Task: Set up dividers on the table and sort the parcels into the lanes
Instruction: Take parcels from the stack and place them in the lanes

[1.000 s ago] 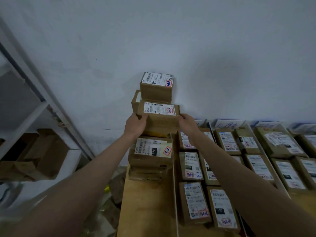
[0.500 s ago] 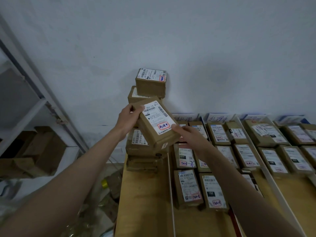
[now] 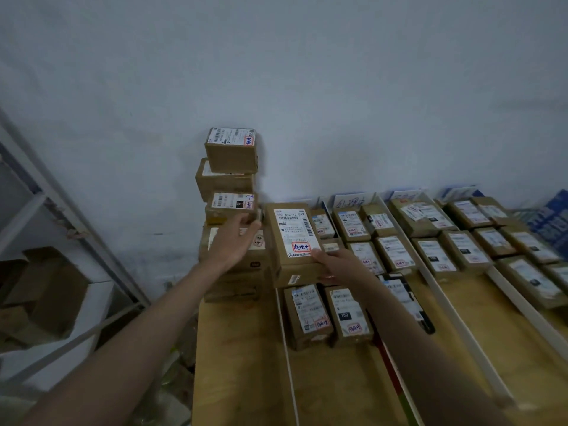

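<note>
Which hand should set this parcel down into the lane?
Right. The right hand already holds the parcel over the second lane, while the left hand is open beside the stack.

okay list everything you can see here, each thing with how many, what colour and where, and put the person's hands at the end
Stacked parcels: about six, brown cardboard, piled at the table's far-left corner against the wall.
Held parcel: one, brown with a white label, over the second lane.
Sorted parcels: many, brown, in rows across the lanes.
Dividers: at least three, white strips, running front to back.
Table: one, light wood.
Shelf rack: one, white, far left, holding cardboard boxes.
Wall: white, behind.
Left hand: open, at the stack.
Right hand: grip on the held parcel's near edge.
</note>
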Tool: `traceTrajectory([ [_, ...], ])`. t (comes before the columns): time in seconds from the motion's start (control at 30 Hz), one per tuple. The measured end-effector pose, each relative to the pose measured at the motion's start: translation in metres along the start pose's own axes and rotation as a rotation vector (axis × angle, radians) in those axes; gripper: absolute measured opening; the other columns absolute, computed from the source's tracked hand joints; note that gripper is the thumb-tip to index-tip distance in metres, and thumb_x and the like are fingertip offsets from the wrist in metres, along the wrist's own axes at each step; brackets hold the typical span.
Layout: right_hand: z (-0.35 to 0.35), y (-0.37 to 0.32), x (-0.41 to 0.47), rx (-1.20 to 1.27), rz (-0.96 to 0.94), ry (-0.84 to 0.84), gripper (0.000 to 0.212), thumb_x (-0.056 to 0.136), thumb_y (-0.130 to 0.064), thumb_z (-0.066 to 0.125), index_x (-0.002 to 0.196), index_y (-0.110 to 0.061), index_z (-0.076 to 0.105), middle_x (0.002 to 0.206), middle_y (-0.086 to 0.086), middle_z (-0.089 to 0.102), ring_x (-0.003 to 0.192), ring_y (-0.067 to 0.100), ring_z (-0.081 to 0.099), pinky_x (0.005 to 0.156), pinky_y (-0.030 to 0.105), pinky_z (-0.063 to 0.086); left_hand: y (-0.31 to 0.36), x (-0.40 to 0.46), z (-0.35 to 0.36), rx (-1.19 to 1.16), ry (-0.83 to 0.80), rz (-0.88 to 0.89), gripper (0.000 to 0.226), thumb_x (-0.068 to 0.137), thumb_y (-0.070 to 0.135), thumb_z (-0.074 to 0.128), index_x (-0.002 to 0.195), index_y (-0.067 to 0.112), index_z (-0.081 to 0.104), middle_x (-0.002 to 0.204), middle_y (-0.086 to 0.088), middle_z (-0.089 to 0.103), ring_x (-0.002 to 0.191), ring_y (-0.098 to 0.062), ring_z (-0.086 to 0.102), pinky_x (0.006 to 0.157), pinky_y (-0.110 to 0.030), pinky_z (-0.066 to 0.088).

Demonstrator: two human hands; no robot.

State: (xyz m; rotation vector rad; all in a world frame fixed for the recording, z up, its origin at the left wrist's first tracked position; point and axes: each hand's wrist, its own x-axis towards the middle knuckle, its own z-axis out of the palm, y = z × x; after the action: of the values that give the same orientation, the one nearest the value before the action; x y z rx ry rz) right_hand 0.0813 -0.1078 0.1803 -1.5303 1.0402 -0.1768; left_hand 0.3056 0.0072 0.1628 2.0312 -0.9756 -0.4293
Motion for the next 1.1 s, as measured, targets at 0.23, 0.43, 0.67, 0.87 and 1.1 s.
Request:
traceTrajectory([
  [0.23, -0.023, 0.051, -0.033, 0.028, 0.08, 0.135, 0.031, 0.096, -0.039, 0.06, 0.103, -0.01, 0.066, 0.106, 0.009, 0.069, 0.1, 0.022, 0.066, 0.083, 0.033, 0.056, -0.007, -0.054, 0.05, 0.436, -0.104, 0.177, 0.052, 0.099, 0.053, 0.041, 0.142, 0.023, 0.046, 0.142, 0.0, 0.05, 0.126, -0.02, 0.051, 0.1, -0.038, 0.045],
  [0.43, -0.039, 0.1, -0.071, 0.078, 0.148, 0.257, 0.033, 0.095, -0.04, 0.061, 0.11, -0.012, 0.068, 0.102, 0.005, 0.072, 0.095, 0.02, 0.07, 0.09, 0.039, 0.058, -0.004, -0.091, 0.098, 0.514, -0.178, 0.348, 0.049, 0.1, 0.047, 0.044, 0.139, 0.017, 0.05, 0.13, -0.001, 0.057, 0.114, -0.019, 0.056, 0.095, -0.033, 0.047],
  [0.67, -0.069, 0.142, -0.102, 0.155, 0.169, 0.332, 0.031, 0.096, -0.035, 0.062, 0.115, -0.012, 0.068, 0.109, 0.003, 0.07, 0.103, 0.019, 0.066, 0.096, 0.042, 0.055, 0.007, -0.118, 0.147, 0.539, -0.225, 0.399, 0.05, 0.1, 0.047, 0.045, 0.139, 0.016, 0.05, 0.132, -0.001, 0.057, 0.115, -0.02, 0.056, 0.097, -0.034, 0.044],
  [0.87, -0.108, 0.16, -0.11, 0.184, 0.148, 0.316, 0.018, 0.096, -0.036, 0.062, 0.097, -0.019, 0.068, 0.103, 0.002, 0.069, 0.1, 0.02, 0.066, 0.094, 0.04, 0.057, 0.032, -0.135, 0.183, 0.54, -0.217, 0.39, 0.045, 0.099, 0.046, 0.047, 0.133, 0.017, 0.054, 0.125, -0.001, 0.059, 0.111, -0.022, 0.057, 0.09, -0.034, 0.047],
  [1.1, -0.173, 0.195, -0.121, 0.195, 0.112, 0.272, 0.019, 0.094, -0.038, 0.064, 0.085, -0.022, 0.068, 0.092, -0.004, 0.07, 0.086, 0.013, 0.065, 0.086, 0.036, 0.057, 0.081, -0.16, 0.244, 0.573, -0.22, 0.3, 0.052, 0.1, 0.048, 0.042, 0.141, 0.017, 0.048, 0.138, -0.002, 0.053, 0.122, -0.023, 0.052, 0.102, -0.036, 0.043],
])
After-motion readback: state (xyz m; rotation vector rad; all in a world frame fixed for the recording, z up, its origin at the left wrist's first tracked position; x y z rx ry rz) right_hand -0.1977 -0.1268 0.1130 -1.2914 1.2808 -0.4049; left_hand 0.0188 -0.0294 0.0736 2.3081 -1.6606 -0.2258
